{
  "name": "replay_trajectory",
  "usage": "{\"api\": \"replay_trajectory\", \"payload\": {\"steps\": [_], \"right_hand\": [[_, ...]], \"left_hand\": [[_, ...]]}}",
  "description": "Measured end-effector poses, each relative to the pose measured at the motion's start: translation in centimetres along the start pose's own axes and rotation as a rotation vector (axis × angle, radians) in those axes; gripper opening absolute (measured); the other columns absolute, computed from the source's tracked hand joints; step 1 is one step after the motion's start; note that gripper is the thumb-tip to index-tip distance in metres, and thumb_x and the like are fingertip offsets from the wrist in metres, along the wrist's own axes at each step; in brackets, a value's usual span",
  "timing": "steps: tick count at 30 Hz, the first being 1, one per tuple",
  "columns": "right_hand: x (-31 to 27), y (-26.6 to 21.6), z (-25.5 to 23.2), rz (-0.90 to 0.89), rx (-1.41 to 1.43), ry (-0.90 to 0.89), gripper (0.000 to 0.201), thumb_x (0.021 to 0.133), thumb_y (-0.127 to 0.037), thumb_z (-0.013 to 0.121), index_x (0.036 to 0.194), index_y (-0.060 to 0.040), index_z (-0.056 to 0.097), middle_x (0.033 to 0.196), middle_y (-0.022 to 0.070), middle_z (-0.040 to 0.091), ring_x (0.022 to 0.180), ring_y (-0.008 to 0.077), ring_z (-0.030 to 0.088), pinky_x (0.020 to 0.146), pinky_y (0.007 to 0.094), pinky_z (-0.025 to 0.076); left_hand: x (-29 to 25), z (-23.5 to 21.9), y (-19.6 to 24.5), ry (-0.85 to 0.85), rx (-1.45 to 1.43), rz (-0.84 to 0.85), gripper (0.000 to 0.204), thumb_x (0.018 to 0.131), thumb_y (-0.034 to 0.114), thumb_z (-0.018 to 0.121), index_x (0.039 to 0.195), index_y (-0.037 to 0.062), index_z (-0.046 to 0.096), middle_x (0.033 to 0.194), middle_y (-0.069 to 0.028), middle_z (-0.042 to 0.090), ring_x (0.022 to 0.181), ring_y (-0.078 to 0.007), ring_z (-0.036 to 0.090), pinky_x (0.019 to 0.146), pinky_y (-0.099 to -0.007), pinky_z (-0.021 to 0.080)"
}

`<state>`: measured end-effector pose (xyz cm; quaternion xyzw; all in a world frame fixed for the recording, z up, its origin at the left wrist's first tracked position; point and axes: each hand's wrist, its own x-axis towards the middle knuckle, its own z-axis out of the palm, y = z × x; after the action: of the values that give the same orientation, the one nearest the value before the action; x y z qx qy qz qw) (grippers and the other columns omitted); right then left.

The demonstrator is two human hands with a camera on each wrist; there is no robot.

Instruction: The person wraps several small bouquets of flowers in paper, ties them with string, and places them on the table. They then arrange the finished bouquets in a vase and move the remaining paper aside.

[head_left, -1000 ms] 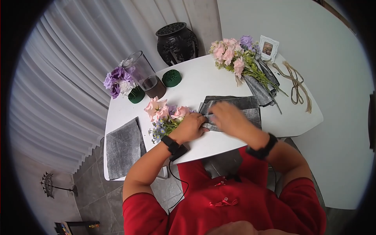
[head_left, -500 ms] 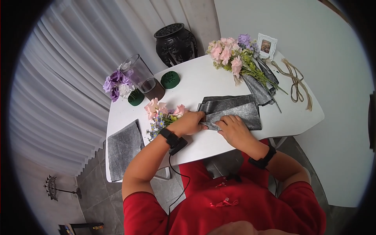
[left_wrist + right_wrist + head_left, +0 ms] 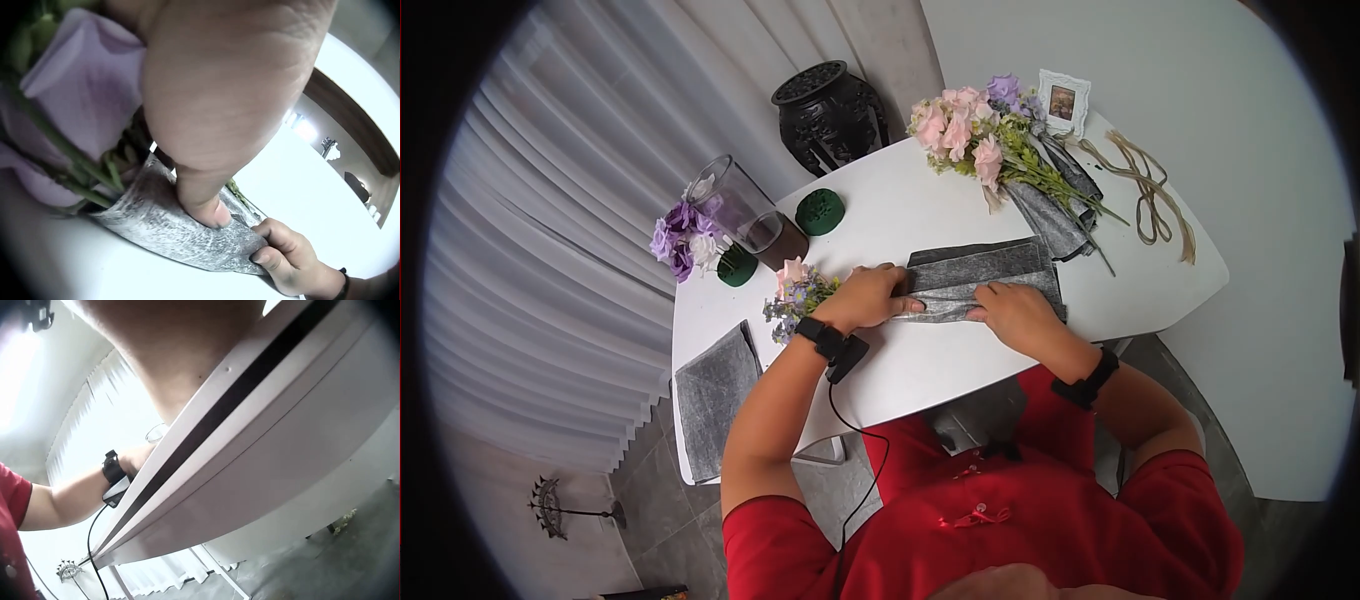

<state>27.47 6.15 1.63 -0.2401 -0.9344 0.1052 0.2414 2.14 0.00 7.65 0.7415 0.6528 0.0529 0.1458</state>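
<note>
The left hand [image 3: 868,297] pinched a grey wrapping sheet [image 3: 975,265] on the white table [image 3: 910,365], partly hiding a small pink-and-blue bouquet [image 3: 797,292], while the right hand [image 3: 1020,318] pinched the sheet farther along. Beyond lay a larger bouquet [image 3: 960,130] and tan cords [image 3: 1150,195]; a clear vase [image 3: 745,205] stood near green floral foam [image 3: 820,212].

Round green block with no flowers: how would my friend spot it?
On the white table, find the tall clear vase near the curtain. The round block sits to its right. The other green block, on the vase's left, holds flowers; this one holds none.
</note>
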Motion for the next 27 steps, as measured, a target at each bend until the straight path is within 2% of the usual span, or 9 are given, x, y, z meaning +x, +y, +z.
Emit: {"api": "replay_trajectory", "payload": {"steps": [3, 5, 6, 8, 13, 15, 17, 21, 27], "right_hand": [[0.6, 0.2, -0.4, 0.071, 0.129, -0.025, 0.023, 0.087, -0.029, 0.059, 0.089, -0.0064, 0.054, 0.075, 0.0121, 0.060, 0.071, 0.0335, 0.060, 0.064, 0.0422, 0.049], [1.1, 0.6, -0.5, 0.082, 0.113, -0.086, 0.022, 0.087, -0.029, 0.058, 0.091, -0.0073, 0.054, 0.078, 0.0117, 0.060, 0.071, 0.0341, 0.060, 0.063, 0.0421, 0.049], [1.2, 0.7, -0.5, 0.088, 0.096, -0.148, 0.021, 0.088, -0.028, 0.058, 0.092, -0.0082, 0.054, 0.082, 0.0114, 0.060, 0.071, 0.0346, 0.060, 0.062, 0.0421, 0.049], [1.1, 0.6, -0.6, 0.057, 0.097, -0.118, 0.019, 0.088, -0.027, 0.058, 0.091, -0.0086, 0.054, 0.088, 0.0116, 0.059, 0.070, 0.0359, 0.059, 0.062, 0.0433, 0.048], [1.4, -0.2, -1.2, 0.059, 0.125, -0.092, 0.014, 0.085, -0.022, 0.062, 0.090, -0.0087, 0.059, 0.102, 0.0098, 0.055, 0.077, 0.0342, 0.059, 0.069, 0.0444, 0.047], [1.9, -1.0, -1.5, -0.133, -0.039, 0.207, 0.013, 0.080, -0.016, 0.064, 0.091, -0.0088, 0.063, 0.101, 0.0068, 0.056, 0.090, 0.0285, 0.057, 0.077, 0.0421, 0.045], [2.3, -2.5, -1.2, -0.178, 0.012, 0.151, 0.016, 0.078, -0.015, 0.065, 0.093, -0.0088, 0.063, 0.101, 0.0058, 0.056, 0.094, 0.0266, 0.055, 0.079, 0.0408, 0.045], [2.0, -3.1, 0.5, -0.278, 0.083, 0.032, 0.017, 0.077, -0.012, 0.063, 0.094, -0.0086, 0.065, 0.099, 0.0053, 0.057, 0.094, 0.0251, 0.054, 0.080, 0.0389, 0.045], [2.4, -2.3, 1.9, -0.219, 0.068, 0.118, 0.013, 0.079, -0.008, 0.057, 0.089, -0.0070, 0.064, 0.092, 0.0056, 0.058, 0.090, 0.0243, 0.055, 0.077, 0.0384, 0.047]], "left_hand": [[0.7, 0.6, -1.1, -0.064, -0.094, -0.061, 0.044, 0.076, 0.046, 0.069, 0.079, 0.0029, 0.062, 0.078, -0.0170, 0.063, 0.076, -0.0320, 0.060, 0.070, -0.0406, 0.046], [1.2, 1.8, -2.6, 0.147, 0.106, 0.194, 0.040, 0.074, 0.041, 0.074, 0.077, 0.0031, 0.060, 0.074, -0.0134, 0.062, 0.069, -0.0258, 0.057, 0.065, -0.0369, 0.045], [1.4, 1.6, -2.4, 0.147, 0.107, 0.198, 0.040, 0.074, 0.041, 0.074, 0.077, 0.0031, 0.060, 0.074, -0.0134, 0.062, 0.069, -0.0258, 0.057, 0.065, -0.0369, 0.045], [1.9, 1.1, -1.9, -0.051, -0.234, -0.063, 0.036, 0.072, 0.034, 0.078, 0.073, 0.0038, 0.058, 0.068, -0.0088, 0.059, 0.064, -0.0184, 0.053, 0.060, -0.0328, 0.043], [2.9, 0.9, -1.8, -0.095, -0.225, -0.117, 0.037, 0.070, 0.034, 0.081, 0.067, 0.0055, 0.057, 0.059, -0.0043, 0.055, 0.058, -0.0131, 0.048, 0.055, -0.0307, 0.041], [3.4, 0.8, -1.9, -0.127, -0.203, -0.134, 0.038, 0.069, 0.036, 0.081, 0.066, 0.0060, 0.058, 0.057, -0.0034, 0.054, 0.057, -0.0128, 0.048, 0.054, -0.0307, 0.042], [3.8, 0.6, -2.0, -0.160, -0.175, -0.140, 0.037, 0.068, 0.037, 0.082, 0.067, 0.0072, 0.060, 0.055, -0.0024, 0.054, 0.055, -0.0122, 0.048, 0.053, -0.0309, 0.042], [4.2, 0.5, -1.9, -0.193, -0.123, -0.160, 0.037, 0.068, 0.040, 0.082, 0.069, 0.0084, 0.062, 0.057, -0.0014, 0.056, 0.057, -0.0114, 0.048, 0.054, -0.0300, 0.043], [2.2, -0.3, 0.5, 0.083, 0.010, 0.053, 0.031, 0.065, 0.036, 0.078, 0.072, 0.0097, 0.063, 0.075, -0.0069, 0.063, 0.080, -0.0257, 0.058, 0.081, -0.0365, 0.037]]}}
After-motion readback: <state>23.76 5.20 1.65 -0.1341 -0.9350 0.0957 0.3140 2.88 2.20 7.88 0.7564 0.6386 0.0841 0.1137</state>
